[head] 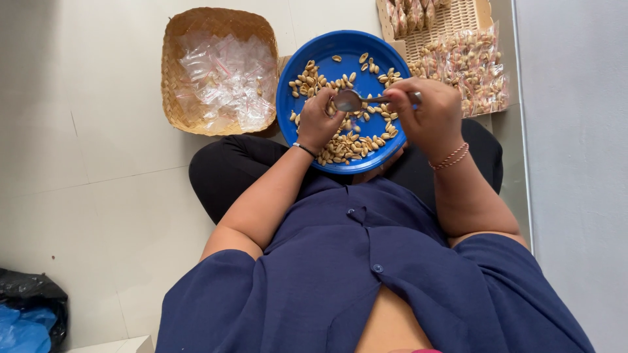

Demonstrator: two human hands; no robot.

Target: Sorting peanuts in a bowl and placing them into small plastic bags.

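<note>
Head view, looking straight down at a person seated cross-legged on a pale tiled floor (pixel 98 131). A round blue plate (pixel 297 78) rests on the lap, scattered with shelled peanuts (pixel 350 145), thickest along the near rim and the left side.

Right hand (pixel 428 114): closed around the handle of a metal spoon (pixel 350 100), fingers pinched near the handle's end, bowl pointing left over the middle of the plate. Whether the bowl carries any nuts cannot be told; it looks shiny and mostly bare.

Left hand (pixel 320 117): curled, fingertips bunched just beside the spoon bowl. It seems to pinch something small, possibly a clear packet, but the fingers hide it; what it holds cannot be told.

Surroundings: a woven basket (pixel 173 91) to the left of the plate holds a heap of empty clear plastic packets (pixel 226 72). To the right, a pile of filled peanut packets (pixel 468 65) lies against a flat woven tray (pixel 451 23), which holds more of them.

Handling judgement: the peanuts are light, hard, smooth and loose, so they likely roll off a tilted spoon; a level bowl and a shallow scoop along the plate floor suit them. The spoon is stiff and best held at mid-to-end handle, as now. The packets look thin, limp and slippery, probably best taken at the mouth edge with fingertips. The plate is rigid but balanced on the legs, so it could tip under a hard press at the rim.
</note>
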